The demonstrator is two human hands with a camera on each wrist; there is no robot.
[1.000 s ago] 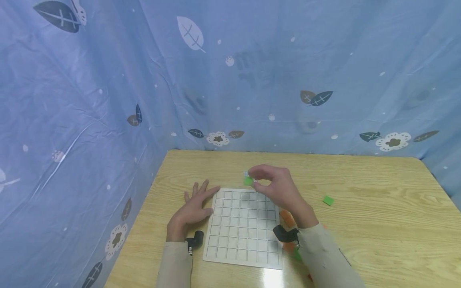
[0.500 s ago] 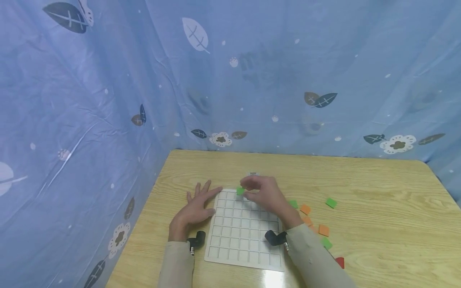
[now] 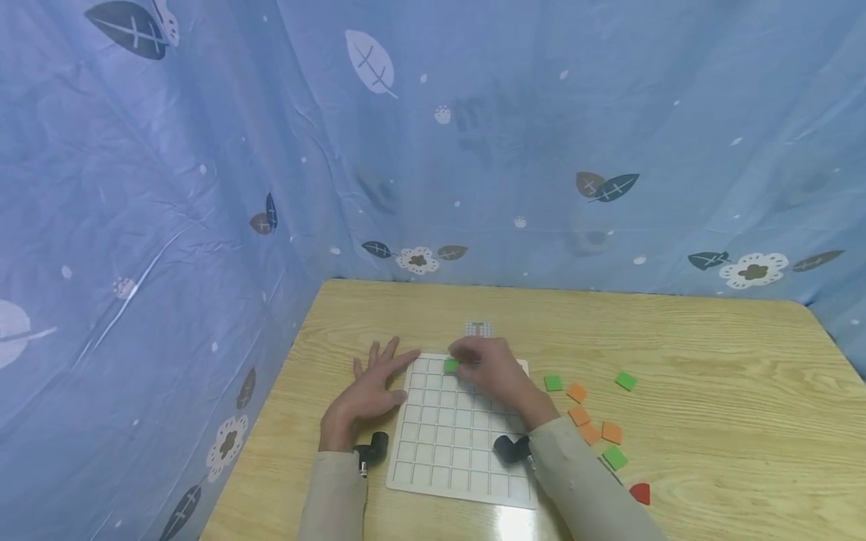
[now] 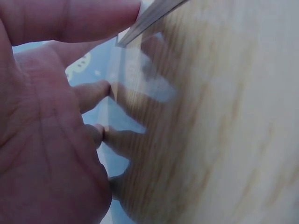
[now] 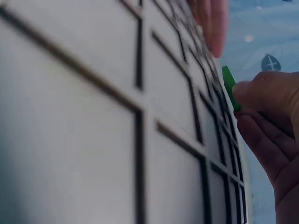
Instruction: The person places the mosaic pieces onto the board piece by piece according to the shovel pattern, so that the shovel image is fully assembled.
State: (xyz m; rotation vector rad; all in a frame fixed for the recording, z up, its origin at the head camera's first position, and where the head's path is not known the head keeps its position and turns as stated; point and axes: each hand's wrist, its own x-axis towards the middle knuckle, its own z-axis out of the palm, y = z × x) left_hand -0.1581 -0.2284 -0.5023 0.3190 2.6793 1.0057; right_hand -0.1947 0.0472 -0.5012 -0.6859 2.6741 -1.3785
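Note:
A white board (image 3: 443, 436) with a grid of square recesses lies on the wooden table. At its far edge, left of the middle, my right hand (image 3: 492, 372) pinches a green square tile (image 3: 450, 366). In the right wrist view the thumb and a finger grip this green tile (image 5: 230, 87), which is tilted close to the grid. My left hand (image 3: 368, 392) rests at the board's left side with fingers spread, index finger and thumb touching its edge. The left wrist view has the palm (image 4: 44, 140) beside the glossy table top, the thumb against the board's edge.
Right of the board lie several loose orange tiles (image 3: 612, 433) and green tiles (image 3: 615, 457), with a red piece (image 3: 640, 493) nearer the front. A small printed card (image 3: 478, 329) lies behind the board. A blue patterned curtain (image 3: 433, 150) hangs behind the table.
My right hand has come from behind the board, near the card, to the far row of the grid, bringing the green tile and lowering it. The left hand has stayed in place.

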